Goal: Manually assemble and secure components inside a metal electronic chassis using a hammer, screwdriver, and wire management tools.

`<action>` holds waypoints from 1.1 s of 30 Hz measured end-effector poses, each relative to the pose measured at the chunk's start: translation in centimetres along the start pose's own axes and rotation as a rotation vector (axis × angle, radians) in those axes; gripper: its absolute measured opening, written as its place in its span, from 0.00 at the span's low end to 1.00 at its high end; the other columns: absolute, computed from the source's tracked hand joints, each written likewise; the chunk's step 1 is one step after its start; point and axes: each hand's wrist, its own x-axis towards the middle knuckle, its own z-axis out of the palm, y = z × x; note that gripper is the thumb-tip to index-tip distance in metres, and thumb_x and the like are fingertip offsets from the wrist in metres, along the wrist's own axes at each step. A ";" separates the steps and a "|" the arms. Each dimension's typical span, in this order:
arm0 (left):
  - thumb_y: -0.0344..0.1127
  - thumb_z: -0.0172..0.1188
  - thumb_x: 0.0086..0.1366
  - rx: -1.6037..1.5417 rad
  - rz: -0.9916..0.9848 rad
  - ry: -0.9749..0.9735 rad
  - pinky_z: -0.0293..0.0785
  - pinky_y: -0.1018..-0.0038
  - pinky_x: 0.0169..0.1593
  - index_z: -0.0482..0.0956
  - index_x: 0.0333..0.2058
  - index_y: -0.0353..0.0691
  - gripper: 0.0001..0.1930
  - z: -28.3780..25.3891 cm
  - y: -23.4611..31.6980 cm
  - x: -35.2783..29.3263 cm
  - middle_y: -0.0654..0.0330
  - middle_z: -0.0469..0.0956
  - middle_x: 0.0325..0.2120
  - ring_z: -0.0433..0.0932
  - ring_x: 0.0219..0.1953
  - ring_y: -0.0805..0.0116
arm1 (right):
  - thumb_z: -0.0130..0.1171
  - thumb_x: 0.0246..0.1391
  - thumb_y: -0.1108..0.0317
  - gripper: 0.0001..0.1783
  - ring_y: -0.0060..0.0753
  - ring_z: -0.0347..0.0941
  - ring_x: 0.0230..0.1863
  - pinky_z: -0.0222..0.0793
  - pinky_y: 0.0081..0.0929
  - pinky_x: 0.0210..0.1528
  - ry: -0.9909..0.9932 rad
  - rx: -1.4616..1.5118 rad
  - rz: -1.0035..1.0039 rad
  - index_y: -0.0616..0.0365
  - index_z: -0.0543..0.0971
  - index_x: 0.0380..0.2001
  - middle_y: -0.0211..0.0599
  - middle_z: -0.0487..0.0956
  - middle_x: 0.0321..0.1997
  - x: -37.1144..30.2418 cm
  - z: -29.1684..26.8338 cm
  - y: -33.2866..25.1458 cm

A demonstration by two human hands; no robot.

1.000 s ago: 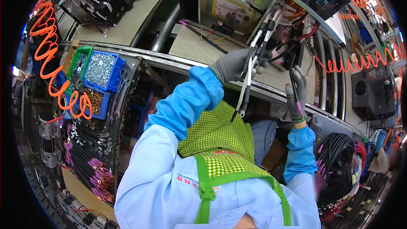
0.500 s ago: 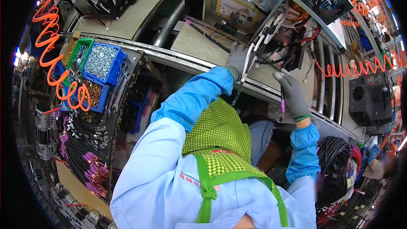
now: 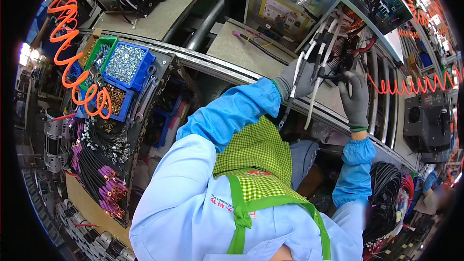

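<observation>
My left hand, in a grey glove, is among the white cables hanging from the open metal cabinet. Its fingers look closed around them, though the cables partly hide the fingertips. Two white cable ends hang over the bench edge below that hand. Just right of the bundle, my right hand, also gloved, has its fingers curled at a black cable and appears to pinch it. A black cable with a purple end lies on the bench to the left.
Blue bins hold silver hardware and brass hardware at left, beside wrenches. Below them lie purple-ended cables. Orange coiled hoses hang at both sides. A black box stands at right, above coiled black cables.
My left hand has moved right, further into the white cables, and a second cable end now hangs lower. My right hand has risen toward the cabinet; the purple-tipped cable hanging below it is no longer visible there.
</observation>
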 end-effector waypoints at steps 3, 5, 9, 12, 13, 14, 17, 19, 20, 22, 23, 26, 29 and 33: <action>0.30 0.52 0.60 0.020 0.321 0.128 0.73 0.62 0.46 0.74 0.50 0.45 0.18 2.2 -2.2 0.3 0.52 0.76 0.37 0.77 0.40 0.54 | 0.60 0.49 0.61 0.22 0.49 0.63 0.59 0.58 0.43 0.59 -0.037 -0.186 -0.135 0.54 0.74 0.48 0.42 0.73 0.52 2.4 -0.6 -2.9; 0.32 0.52 0.61 -0.033 0.301 0.081 0.73 0.62 0.47 0.75 0.47 0.44 0.15 1.9 -1.6 0.1 0.54 0.76 0.36 0.76 0.41 0.55 | 0.59 0.49 0.58 0.23 0.49 0.60 0.61 0.54 0.44 0.61 -0.129 -0.227 -0.123 0.53 0.73 0.49 0.41 0.73 0.53 1.6 0.3 -1.8; 0.40 0.53 0.62 -0.079 0.132 -0.040 0.73 0.62 0.42 0.76 0.38 0.42 0.10 1.4 -2.0 -0.1 0.54 0.76 0.31 0.76 0.36 0.53 | 0.57 0.51 0.52 0.23 0.46 0.59 0.63 0.48 0.45 0.65 -0.215 -0.281 -0.121 0.51 0.75 0.48 0.37 0.74 0.51 0.3 1.8 -0.9; 0.47 0.54 0.61 0.287 0.301 -0.021 0.72 0.62 0.39 0.75 0.32 0.41 0.14 1.3 -3.0 -0.6 0.54 0.76 0.27 0.76 0.33 0.53 | 0.57 0.51 0.52 0.18 0.45 0.61 0.61 0.48 0.44 0.65 -0.203 -0.327 -0.128 0.50 0.77 0.41 0.36 0.75 0.46 0.0 2.1 -1.7; 0.50 0.54 0.61 0.247 0.145 -0.164 0.72 0.60 0.38 0.74 0.30 0.41 0.17 0.9 -3.0 -0.7 0.54 0.76 0.25 0.77 0.32 0.53 | 0.58 0.51 0.53 0.16 0.44 0.63 0.59 0.48 0.44 0.65 -0.237 -0.324 -0.135 0.51 0.77 0.38 0.36 0.76 0.44 0.0 2.0 -1.3; 0.50 0.54 0.61 0.247 0.144 -0.168 0.72 0.60 0.38 0.74 0.30 0.41 0.17 0.0 -2.9 -1.0 0.54 0.76 0.25 0.77 0.32 0.53 | 0.58 0.50 0.54 0.15 0.43 0.65 0.58 0.49 0.44 0.65 -0.271 -0.321 -0.144 0.51 0.77 0.36 0.36 0.76 0.41 0.0 1.7 -0.9; 0.50 0.53 0.62 0.301 0.046 -0.242 0.72 0.59 0.36 0.75 0.32 0.42 0.17 -2.6 -4.3 -1.8 0.54 0.77 0.25 0.77 0.33 0.52 | 0.59 0.50 0.58 0.12 0.43 0.68 0.53 0.55 0.43 0.59 -0.147 -0.302 -0.144 0.53 0.77 0.33 0.39 0.76 0.37 0.0 -0.6 1.6; 0.50 0.51 0.64 0.534 -0.005 -0.218 0.72 0.57 0.36 0.74 0.37 0.43 0.16 -3.1 -6.6 -2.1 0.52 0.78 0.27 0.77 0.33 0.49 | 0.58 0.52 0.59 0.12 0.42 0.70 0.48 0.62 0.38 0.52 -0.037 -0.194 -0.076 0.56 0.77 0.35 0.40 0.77 0.36 0.0 -2.2 4.3; 0.50 0.51 0.64 0.532 -0.004 -0.229 0.72 0.57 0.36 0.74 0.37 0.43 0.16 -3.4 -7.0 -2.5 0.52 0.78 0.27 0.77 0.33 0.49 | 0.58 0.55 0.59 0.13 0.40 0.72 0.45 0.65 0.33 0.48 0.001 -0.069 -0.011 0.58 0.77 0.36 0.40 0.77 0.35 -0.3 -2.9 5.5; 0.48 0.49 0.65 0.356 0.028 -0.081 0.72 0.55 0.35 0.72 0.42 0.45 0.15 -3.8 -7.8 -2.9 0.52 0.78 0.28 0.77 0.32 0.47 | 0.53 0.60 0.55 0.18 0.31 0.72 0.40 0.66 0.26 0.44 0.114 0.241 0.399 0.61 0.76 0.39 0.38 0.78 0.35 -1.1 -2.5 8.2; 0.45 0.47 0.66 0.333 0.047 -0.065 0.72 0.54 0.35 0.70 0.46 0.46 0.14 -3.8 -7.8 -2.6 0.51 0.78 0.28 0.77 0.31 0.47 | 0.50 0.62 0.52 0.21 0.24 0.71 0.39 0.65 0.24 0.45 0.178 0.290 0.448 0.62 0.76 0.43 0.35 0.77 0.35 -1.2 -2.7 9.4; 0.46 0.48 0.65 0.300 -0.002 -0.086 0.71 0.54 0.34 0.72 0.44 0.46 0.14 -3.3 -6.9 -2.0 0.51 0.78 0.27 0.77 0.31 0.47 | 0.49 0.63 0.52 0.22 0.27 0.71 0.40 0.65 0.25 0.46 0.251 0.397 0.667 0.61 0.76 0.44 0.35 0.78 0.35 -2.3 -1.9 14.7; 0.47 0.49 0.64 0.390 -0.097 -0.215 0.72 0.56 0.34 0.74 0.41 0.45 0.14 -2.5 -6.6 -1.6 0.52 0.78 0.27 0.77 0.31 0.48 | 0.50 0.61 0.59 0.16 0.38 0.73 0.44 0.66 0.29 0.48 0.202 0.114 0.433 0.58 0.76 0.45 0.42 0.77 0.41 -0.3 -2.3 12.1; 0.47 0.49 0.63 0.339 -0.134 -0.159 0.74 0.60 0.34 0.76 0.38 0.48 0.13 -0.1 -7.4 -0.3 0.53 0.79 0.28 0.78 0.32 0.50 | 0.55 0.49 0.64 0.25 0.43 0.64 0.58 0.51 0.43 0.64 -0.002 -0.632 -0.003 0.52 0.70 0.54 0.41 0.73 0.51 3.0 -2.9 1.4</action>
